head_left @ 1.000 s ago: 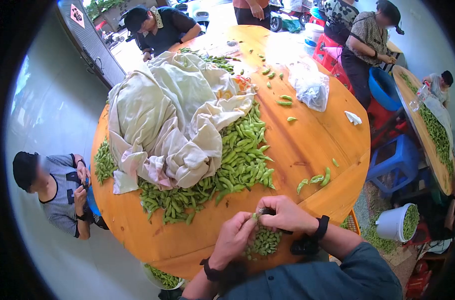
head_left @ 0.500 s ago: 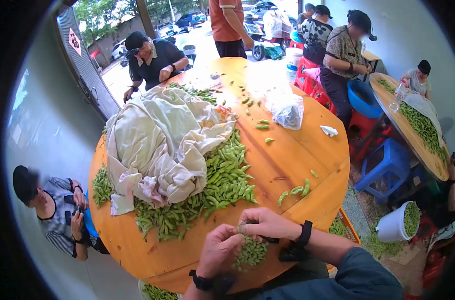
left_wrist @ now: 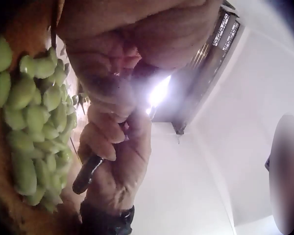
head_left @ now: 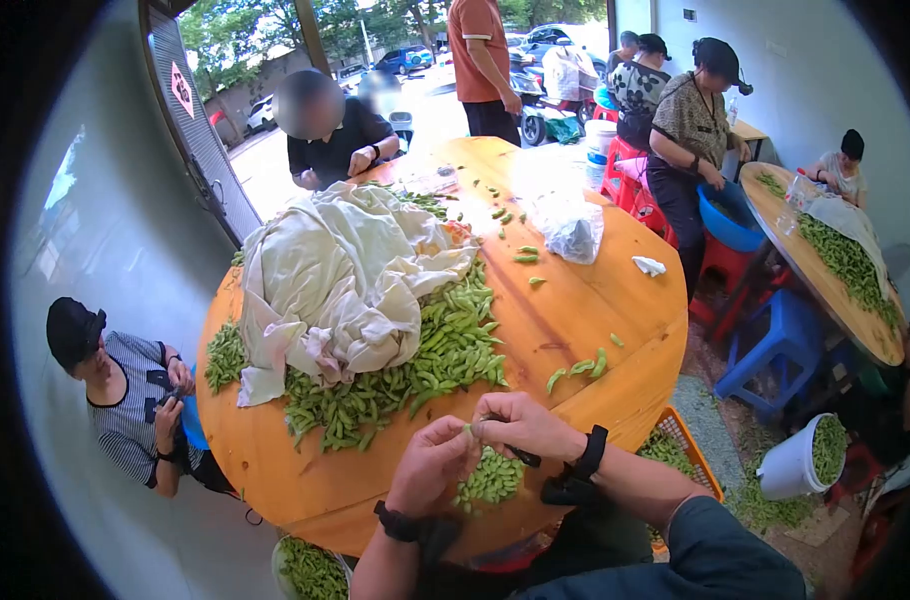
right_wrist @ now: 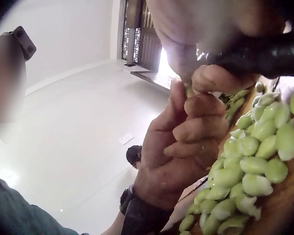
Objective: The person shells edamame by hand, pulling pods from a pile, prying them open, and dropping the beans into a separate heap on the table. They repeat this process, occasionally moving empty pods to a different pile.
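Note:
My left hand [head_left: 435, 465] pinches a small green bean [right_wrist: 188, 90] between thumb and forefinger, mostly hidden by the fingertips. My right hand [head_left: 530, 425] meets it there, fingertips at the bean. A black-handled tool [right_wrist: 255, 56] lies in the right hand's grip, with a metal glint near the thumb; its working end is hidden. Under both hands a pile of shelled green beans [head_left: 491, 478] rests on the round wooden table [head_left: 595, 300]. Close beyond the hands lie many unshelled pods [head_left: 455, 345].
A pale cloth [head_left: 325, 270] covers much of the pod heap. Three loose pods [head_left: 580, 368], a plastic bag [head_left: 572, 228] and a crumpled tissue [head_left: 649, 266] lie on the right. An orange crate [head_left: 690, 440] and white bucket [head_left: 797, 462] stand below. Several people work around.
The head view has shifted, first tilting up. Both hands stay together over the shelled beans. At the back right, a standing person has lowered a hand into a blue basin.

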The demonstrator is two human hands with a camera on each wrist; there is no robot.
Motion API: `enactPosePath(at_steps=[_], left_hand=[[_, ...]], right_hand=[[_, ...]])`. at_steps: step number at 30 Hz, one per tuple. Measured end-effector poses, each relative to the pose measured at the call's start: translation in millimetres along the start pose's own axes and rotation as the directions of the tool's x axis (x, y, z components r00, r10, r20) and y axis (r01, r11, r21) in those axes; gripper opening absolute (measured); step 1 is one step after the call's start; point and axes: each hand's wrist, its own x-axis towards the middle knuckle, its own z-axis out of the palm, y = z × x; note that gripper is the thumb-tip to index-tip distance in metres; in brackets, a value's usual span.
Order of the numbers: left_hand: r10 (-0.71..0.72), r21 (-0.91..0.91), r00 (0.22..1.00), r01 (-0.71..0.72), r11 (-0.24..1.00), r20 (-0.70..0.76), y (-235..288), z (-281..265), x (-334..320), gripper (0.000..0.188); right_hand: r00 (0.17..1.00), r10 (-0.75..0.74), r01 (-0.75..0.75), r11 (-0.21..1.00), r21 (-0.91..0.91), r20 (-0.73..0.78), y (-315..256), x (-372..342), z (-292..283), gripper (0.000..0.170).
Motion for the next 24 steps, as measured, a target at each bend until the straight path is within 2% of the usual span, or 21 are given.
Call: enactPosePath(at_steps=[2, 6, 8, 10, 12, 14, 16, 20, 21, 24], left_hand=[[0.008, -0.06, 1.0, -0.007, 0.998, 0.015, -3, -2, 1, 0.006], [0.032, -0.063, 0.999, -0.032, 0.998, -0.003, -9, -12, 6, 0.006], [0.087, -0.089, 0.995, -0.091, 0.992, -0.051, -12, -12, 7, 0.006], [0.088, -0.057, 0.991, -0.094, 0.994, -0.1, -7, -5, 5, 0.007], [0.086, -0.021, 0.984, -0.091, 0.996, -0.155, -6, -5, 2, 0.008], [0.18, -0.051, 0.973, -0.19, 0.981, -0.146, -10, -18, 8, 0.01], [0.202, -0.073, 0.968, -0.215, 0.974, -0.148, -6, -37, 10, 0.013], [0.164, 0.02, 0.978, -0.162, 0.987, -0.131, -2, -40, 6, 0.017], [0.157, 0.063, 0.983, -0.151, 0.986, -0.096, 1, -34, 3, 0.018], [0.134, 0.169, 0.99, -0.126, 0.978, -0.039, 3, -26, 0, 0.021]], right_hand=[[0.998, -0.058, 0.058, 0.998, -0.021, -0.009, 4, 2, 0, 0.013], [0.997, -0.073, 0.073, 0.997, -0.004, 0.006, 3, 4, 1, 0.012], [0.994, -0.103, 0.104, 0.993, -0.055, 0.017, 5, 4, 2, 0.01], [0.988, -0.149, 0.14, 0.969, -0.205, -0.029, 3, 3, 6, 0.009], [0.986, -0.166, 0.16, 0.965, -0.207, -0.01, 1, 1, 7, 0.008], [0.982, -0.19, 0.186, 0.96, -0.208, 0.004, 1, -1, 7, 0.007], [0.978, -0.205, 0.206, 0.96, -0.19, 0.024, 4, -5, 6, 0.008], [0.981, -0.187, 0.174, 0.97, -0.171, -0.059, 5, -1, 0, 0.01], [0.988, -0.131, 0.111, 0.97, -0.214, -0.078, 1, -2, 0, 0.011], [0.987, -0.116, 0.091, 0.972, -0.218, -0.107, 2, 1, 0, 0.012]])
